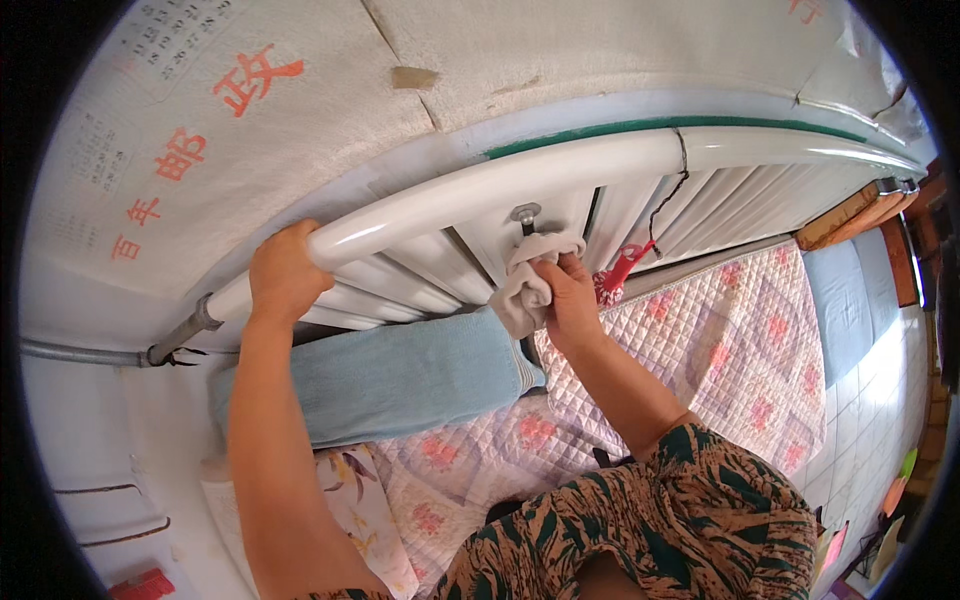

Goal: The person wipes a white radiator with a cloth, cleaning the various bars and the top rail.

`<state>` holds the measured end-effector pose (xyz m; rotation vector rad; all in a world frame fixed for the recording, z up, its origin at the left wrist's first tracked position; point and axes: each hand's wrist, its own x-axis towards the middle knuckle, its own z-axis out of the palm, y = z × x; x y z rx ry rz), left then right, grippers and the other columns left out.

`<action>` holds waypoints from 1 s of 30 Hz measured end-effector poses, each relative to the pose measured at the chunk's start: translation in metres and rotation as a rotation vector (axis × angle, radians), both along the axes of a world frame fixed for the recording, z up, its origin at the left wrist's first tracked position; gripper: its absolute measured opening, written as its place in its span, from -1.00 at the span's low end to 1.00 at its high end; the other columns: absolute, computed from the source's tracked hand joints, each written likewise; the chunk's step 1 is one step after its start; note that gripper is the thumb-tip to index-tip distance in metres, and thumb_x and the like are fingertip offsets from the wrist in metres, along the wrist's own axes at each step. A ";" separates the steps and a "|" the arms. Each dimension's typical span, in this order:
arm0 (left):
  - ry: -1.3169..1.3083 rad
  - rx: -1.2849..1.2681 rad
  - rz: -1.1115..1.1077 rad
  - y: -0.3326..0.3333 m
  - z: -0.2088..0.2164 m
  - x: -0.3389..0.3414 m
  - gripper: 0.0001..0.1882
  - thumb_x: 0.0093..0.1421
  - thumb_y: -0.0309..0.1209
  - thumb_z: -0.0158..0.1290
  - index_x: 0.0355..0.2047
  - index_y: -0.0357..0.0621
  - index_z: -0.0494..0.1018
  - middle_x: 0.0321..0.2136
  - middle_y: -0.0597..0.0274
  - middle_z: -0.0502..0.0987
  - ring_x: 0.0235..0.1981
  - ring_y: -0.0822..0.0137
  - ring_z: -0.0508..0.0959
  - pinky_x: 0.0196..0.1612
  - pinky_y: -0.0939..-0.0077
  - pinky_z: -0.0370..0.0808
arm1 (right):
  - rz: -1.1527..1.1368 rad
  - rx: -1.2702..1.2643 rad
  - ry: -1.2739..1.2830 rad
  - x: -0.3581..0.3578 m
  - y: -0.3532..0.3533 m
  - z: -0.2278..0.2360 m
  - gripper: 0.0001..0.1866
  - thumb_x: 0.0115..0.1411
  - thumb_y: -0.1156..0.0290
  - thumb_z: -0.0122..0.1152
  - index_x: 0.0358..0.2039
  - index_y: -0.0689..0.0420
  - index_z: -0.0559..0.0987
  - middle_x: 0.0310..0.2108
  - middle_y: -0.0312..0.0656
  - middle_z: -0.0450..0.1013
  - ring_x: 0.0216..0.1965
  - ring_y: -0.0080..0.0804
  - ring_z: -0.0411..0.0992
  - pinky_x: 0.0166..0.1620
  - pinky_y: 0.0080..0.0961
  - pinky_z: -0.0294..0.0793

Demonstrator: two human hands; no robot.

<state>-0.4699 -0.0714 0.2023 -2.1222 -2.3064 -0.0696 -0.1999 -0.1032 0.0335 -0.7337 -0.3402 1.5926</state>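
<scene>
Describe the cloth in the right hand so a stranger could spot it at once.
Find the white rail curving across the view. Below its middle, the right hand grips the cloth. It is plain, crumpled and off-white, unlike the smoother blue towel at lower left.

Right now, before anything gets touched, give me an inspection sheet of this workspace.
Surface: quilted floral bed cover, with a blue towel lying along the slatted side.
Job's things: crumpled pale cloth at the white slats, just below a metal bolt; white rail above.
Clutter: red object by the slats, its exact kind unclear.
Left hand: wrapped over the rail.
Right hand: gripping the cloth; whether it presses on the slats cannot be told.
Cables: no power cable seen; a thin dark cord hangs from the rail.
Surroundings: paper-covered wall behind, grey pipe at left, tiled floor at right.
</scene>
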 end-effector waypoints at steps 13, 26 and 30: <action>0.009 0.014 -0.041 0.006 -0.005 0.005 -0.50 -0.31 -0.50 0.23 -0.21 -0.06 0.55 -0.26 0.07 0.60 -0.18 0.04 0.57 -0.08 0.24 0.49 | -0.089 0.193 -1.456 -0.010 0.009 -0.135 -0.63 0.02 0.42 0.18 -0.12 0.22 0.43 -0.10 0.08 0.36 -0.25 0.15 0.44 -0.19 -0.11 0.46; 0.015 0.039 -0.023 -0.003 -0.002 -0.001 -0.54 -0.28 -0.51 0.20 -0.24 -0.05 0.57 -0.31 0.09 0.61 -0.19 0.05 0.58 -0.09 0.24 0.49 | -0.424 0.693 -1.227 -0.040 -0.006 0.020 -0.51 -0.02 0.42 0.27 -0.02 0.17 0.42 -0.08 0.07 0.33 -0.08 0.10 0.37 -0.14 -0.19 0.45; 0.019 0.034 -0.024 -0.003 -0.003 -0.001 -0.54 -0.29 -0.51 0.20 -0.25 -0.04 0.57 -0.31 0.07 0.61 -0.19 0.05 0.58 -0.08 0.25 0.48 | -0.161 0.718 -1.449 -0.045 -0.007 -0.019 -0.51 -0.05 0.41 0.29 -0.04 0.09 0.47 -0.10 -0.10 0.38 -0.17 -0.02 0.44 -0.13 -0.22 0.48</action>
